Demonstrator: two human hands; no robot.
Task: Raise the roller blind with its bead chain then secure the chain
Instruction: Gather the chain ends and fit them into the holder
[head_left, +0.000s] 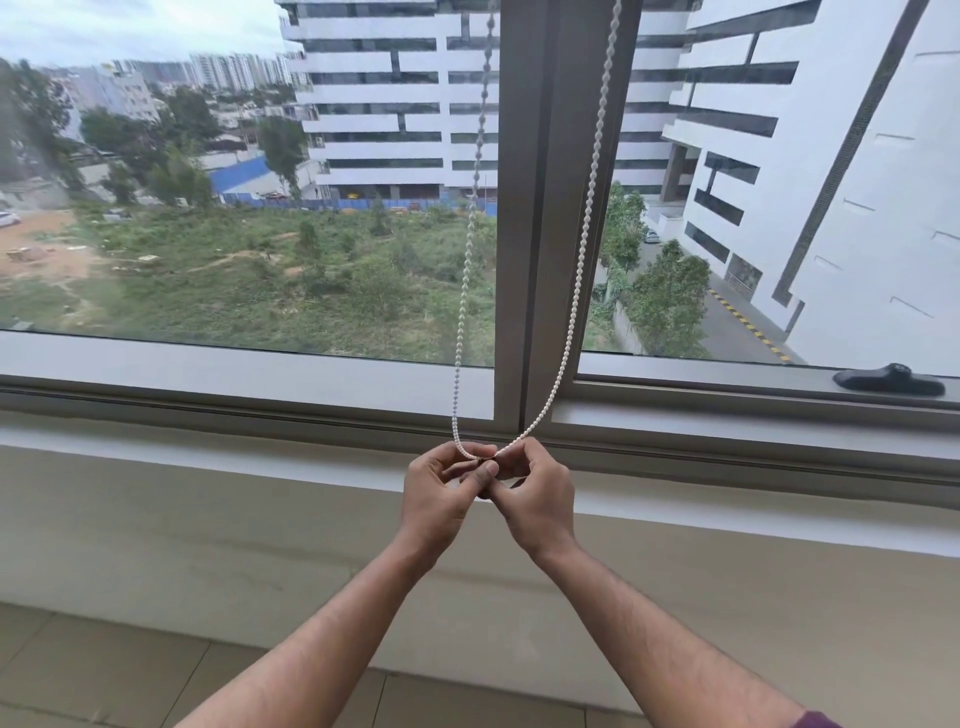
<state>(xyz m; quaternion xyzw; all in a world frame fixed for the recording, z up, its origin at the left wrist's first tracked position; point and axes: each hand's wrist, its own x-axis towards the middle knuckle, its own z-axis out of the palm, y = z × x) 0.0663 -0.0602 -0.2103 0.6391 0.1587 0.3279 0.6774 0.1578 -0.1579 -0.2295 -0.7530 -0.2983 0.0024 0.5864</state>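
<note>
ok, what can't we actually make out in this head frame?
- Roller blind: above the top edge, height unknown.
- Bottom of the bead chain loop: buried between the left hand and right hand, so any clip or connector is hidden.
- Chain hook or cleat: none visible on the window frame.

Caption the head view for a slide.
Both hands, left and right, pinch the bead chain loop's bottom below the window frame.

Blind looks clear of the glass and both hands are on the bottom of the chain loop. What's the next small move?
Probably carry the white bead chain loop, pinched between left hand and right hand, toward wherever it fastens; no hook or cleat is visible here.
</note>
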